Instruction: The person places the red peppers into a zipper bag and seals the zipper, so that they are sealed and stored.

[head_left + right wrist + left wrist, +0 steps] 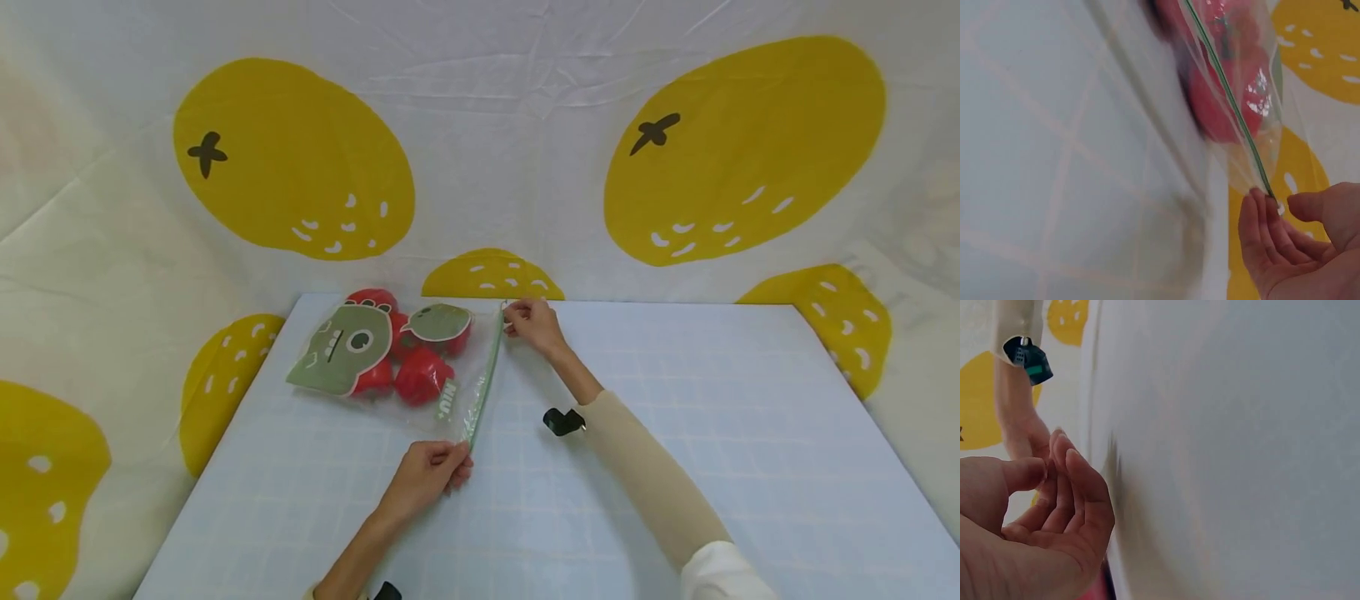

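Note:
A clear zip bag (465, 387) with a green cartoon creature print and a green zip strip lies on the table, its mouth facing right. Inside are several glossy red lobed things (423, 377) that look like bell peppers; a green stem shows among them in the right wrist view. My left hand (429, 477) pinches the near end of the zip strip between thumb and fingers. At the far end, my right hand (534, 323) holds the bag's corner by its fingertips. The left wrist view shows the left hand (1054, 519), with the bag's edge hard to make out there.
The table (675, 375) has a pale blue checked cover. White cloth with yellow fruit prints (292, 158) hangs behind it and at both sides. A dark wrist device (564, 422) sticks out by the right sleeve.

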